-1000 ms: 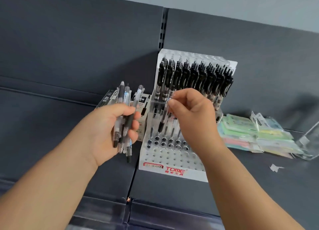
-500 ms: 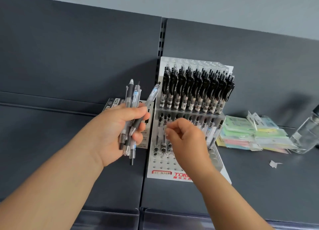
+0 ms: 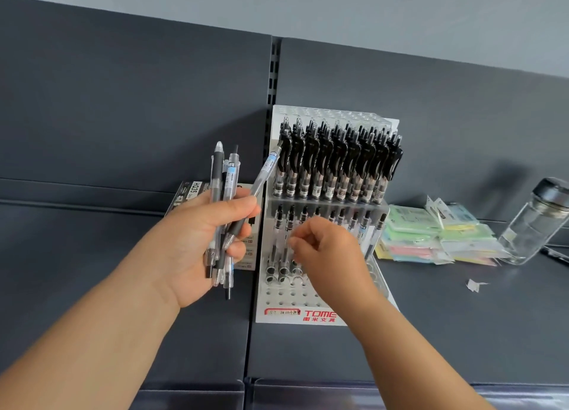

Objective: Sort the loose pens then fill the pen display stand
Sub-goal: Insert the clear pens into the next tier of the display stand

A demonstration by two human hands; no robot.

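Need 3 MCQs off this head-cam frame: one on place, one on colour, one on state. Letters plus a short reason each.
1. Where is the glass bottle relative to the pen display stand?
A. right of it
B. left of it
C. on top of it

2. What colour is the lettering on the stand's front edge?
A. blue
B. red
C. green

3. What is the left hand doing?
A. lying open on the shelf
B. holding a bundle of loose pens
C. holding the bottle

Answers:
1 A: the bottle stands at the far right of the shelf, beyond the coloured packets.
2 B: the logo is red on white.
3 B: its fingers wrap several pens, while the right hand works at the stand's lower rows.
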